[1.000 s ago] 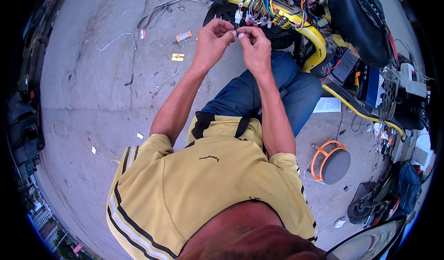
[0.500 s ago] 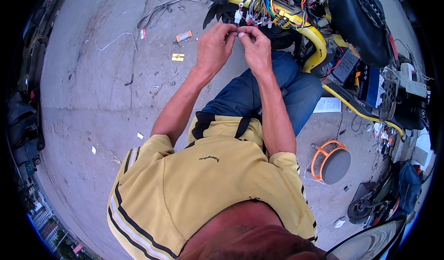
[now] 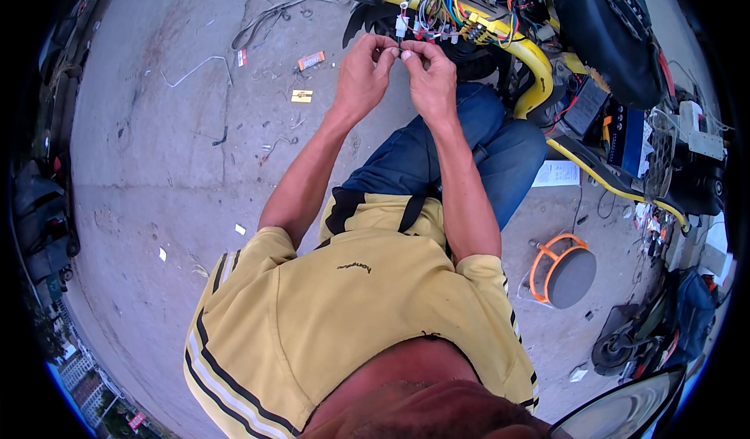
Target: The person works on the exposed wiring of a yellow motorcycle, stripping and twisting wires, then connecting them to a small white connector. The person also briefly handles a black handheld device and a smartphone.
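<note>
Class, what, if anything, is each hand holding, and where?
Left hand and right hand appear to pinch thin dark wiring near a white connector; exact part hidden.

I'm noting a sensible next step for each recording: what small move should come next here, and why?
Perhaps a small, gentle twist between the fingers: the left hand and right hand pinch close together at what looks like a thin dark wire, just below the white connector in the picture. The exact grip is hidden, so gentleness seems wisest.
</note>
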